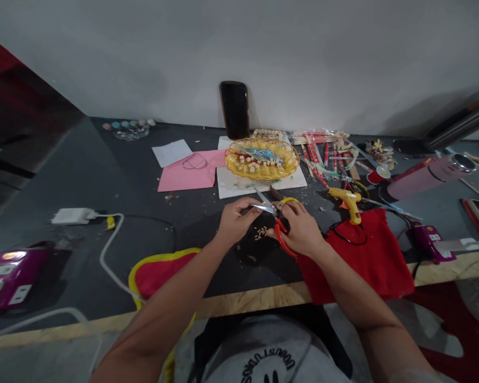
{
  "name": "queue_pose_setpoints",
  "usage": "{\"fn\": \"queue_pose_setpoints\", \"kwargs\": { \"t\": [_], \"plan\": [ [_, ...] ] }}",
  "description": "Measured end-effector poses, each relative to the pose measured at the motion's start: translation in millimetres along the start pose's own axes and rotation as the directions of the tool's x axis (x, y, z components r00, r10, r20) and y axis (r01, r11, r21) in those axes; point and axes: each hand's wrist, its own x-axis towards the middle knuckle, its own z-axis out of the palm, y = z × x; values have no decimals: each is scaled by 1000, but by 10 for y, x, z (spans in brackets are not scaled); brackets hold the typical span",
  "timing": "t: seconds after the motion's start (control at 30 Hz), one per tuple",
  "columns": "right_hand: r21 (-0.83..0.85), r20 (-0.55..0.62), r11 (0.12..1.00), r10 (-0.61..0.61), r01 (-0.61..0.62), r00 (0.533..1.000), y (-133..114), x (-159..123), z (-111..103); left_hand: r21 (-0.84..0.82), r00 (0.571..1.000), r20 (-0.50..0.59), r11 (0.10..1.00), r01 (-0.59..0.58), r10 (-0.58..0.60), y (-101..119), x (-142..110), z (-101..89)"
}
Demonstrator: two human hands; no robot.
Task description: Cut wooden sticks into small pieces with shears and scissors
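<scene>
Work surface: dark table [104,175] with a pale wooden front edge; both hands meet near its middle, just in front of the person.
Right hand [303,229]: fingers curled through the handles of the scissors [277,221], one loop red, the other yellow; blades point left and are parted narrowly.
Left hand [235,218]: fingertips pinched on a small thin piece held at the blade tips; what the piece is cannot be told, it is too small.
Cut pieces [259,232]: small pale bits lie loose on the table between and just below the hands.
Handling, judged: the pinched piece looks light, short and stiff, likely to spring away when cut; best held close beside the blades, fingertips clear of the edge. The scissors are rigid, sharp at the tip; take them by the loops only.
Surroundings: yellow woven basket [261,158] of pale bits beyond the hands; yellow glue gun [349,202] to the right, at the top edge of a red cloth [367,255]; pink paper [189,170] to the left.
</scene>
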Motion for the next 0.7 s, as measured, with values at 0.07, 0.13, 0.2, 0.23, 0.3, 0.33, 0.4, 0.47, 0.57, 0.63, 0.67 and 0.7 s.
{"fn": "queue_pose_setpoints", "kwargs": {
  "t": [0.07, 0.13, 0.2, 0.23, 0.3, 0.33, 0.4, 0.47, 0.57, 0.63, 0.67, 0.7],
  "plan": [
    [-11, 2, 1000, -3, 3, 1000, -7, 2, 2, 27, 1000, 8, 1000, -8, 8, 15, -5, 4],
    [-20, -1, 1000, -6, 6, 1000, -12, 4, 5, 41, 1000, 9, 999, -14, 14, 24, -9, 5],
    [-25, -3, 1000, -6, 6, 1000, -13, 5, 12, 49, 1000, 9, 999, -16, 16, 31, -9, 0],
    [-25, -3, 1000, -4, 4, 1000, -12, 5, 17, 53, 1000, 12, 998, -15, 14, 35, -9, -3],
    [-25, 0, 1000, -1, 1, 1000, -5, 0, 29, 60, 1000, 27, 998, -14, 12, 42, -6, -9],
    [-25, 3, 1000, 1, 0, 1000, -1, -4, 35, 64, 999, 35, 998, -15, 13, 46, -5, -10],
    [-28, 3, 1000, 5, -5, 1000, 7, -15, 44, 69, 999, 44, 997, -18, 15, 53, -6, -10],
    [-42, 2, 999, 11, -10, 1000, 9, -30, 45, 70, 999, 39, 997, -18, 16, 62, -10, -7],
    [-78, 4, 996, 35, -35, 999, 0, -49, 29, 77, 999, 45, 997, -23, 19, 88, -21, -2],
    [-89, 10, 995, 51, -50, 999, -11, -53, 16, 78, 998, 51, 997, -30, 26, 104, -29, -1],
    [-85, 12, 995, 54, -53, 998, -19, -54, 12, 72, 998, 47, 997, -32, 29, 109, -32, 0],
    [-78, 12, 996, 52, -51, 999, -30, -55, 11, 60, 999, 39, 998, -34, 32, 111, -36, 2]
  ]
}}
